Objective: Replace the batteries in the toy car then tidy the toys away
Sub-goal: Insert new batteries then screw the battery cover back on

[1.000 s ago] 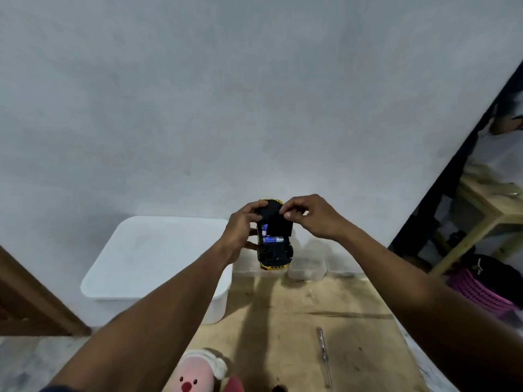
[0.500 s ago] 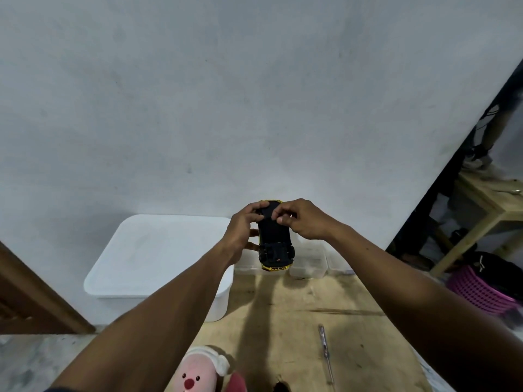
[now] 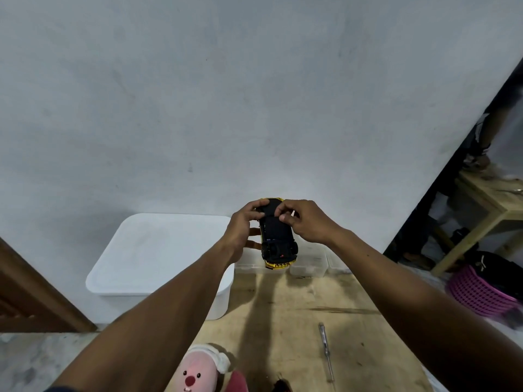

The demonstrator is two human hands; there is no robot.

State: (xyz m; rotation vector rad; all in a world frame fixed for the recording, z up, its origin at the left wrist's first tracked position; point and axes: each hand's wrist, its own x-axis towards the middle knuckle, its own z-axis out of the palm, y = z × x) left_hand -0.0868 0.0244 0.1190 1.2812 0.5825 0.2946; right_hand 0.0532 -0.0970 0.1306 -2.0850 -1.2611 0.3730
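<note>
A grey plastered wall fills the view from nine o'clock over to two o'clock. Below it, a white lidded storage bin sits at eight o'clock on the far edge of a plywood tabletop, its right corner hidden behind the left forearm. At three o'clock a wooden stool and a pink mesh basket are partly cut by the frame edge. Small clear tubs line the wall at centre, half hidden by the toy car, which is held in the air, black underside toward the camera, yellow body showing only at both ends. The left hand grasps the car's side; the right hand pinches at the underside near the far end, fingertips covering whatever lies beneath. A pink plush toy is cropped at six o'clock. A thin screwdriver lies at five o'clock.
</note>
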